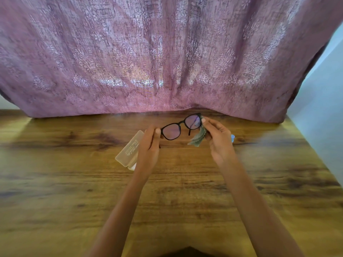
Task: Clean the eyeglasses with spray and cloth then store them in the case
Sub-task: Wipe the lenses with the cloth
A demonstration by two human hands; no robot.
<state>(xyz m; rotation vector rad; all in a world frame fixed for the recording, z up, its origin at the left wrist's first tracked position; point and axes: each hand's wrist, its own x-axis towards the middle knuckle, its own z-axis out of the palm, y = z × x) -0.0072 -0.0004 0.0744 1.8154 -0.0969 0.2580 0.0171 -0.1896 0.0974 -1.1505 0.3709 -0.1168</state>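
Eyeglasses (171, 131) with a dark frame are held up over the wooden table (74, 182), clear of its surface, between both hands. The left hand (150, 143) grips the left end of the frame, thumb on the near side and fingers curled behind. The right hand (220, 140) is clamped on the right end through a greenish cloth (194, 141), thumb pressing the fabric against the edge of the right lens while the loose part hangs below. This looks like the wiping step, with the right lens under the cloth and the left lens bare.

The frame's long axis runs from near-left to far-right, the right end a little farther away. The pale translucent case (128, 152) lies flat on the table just left of the left hand and partly under it, its length also slanting from near-left to far-right. So when it comes to storing, the case sits below and to the left of the glasses, the left hand is much the nearer one, and the glasses would need little turning to line up with it.

A small blue object (232, 136) peeks out behind the right hand, probably the spray bottle, though too little shows to be sure. A pink patterned curtain (167, 52) hangs along the far edge.
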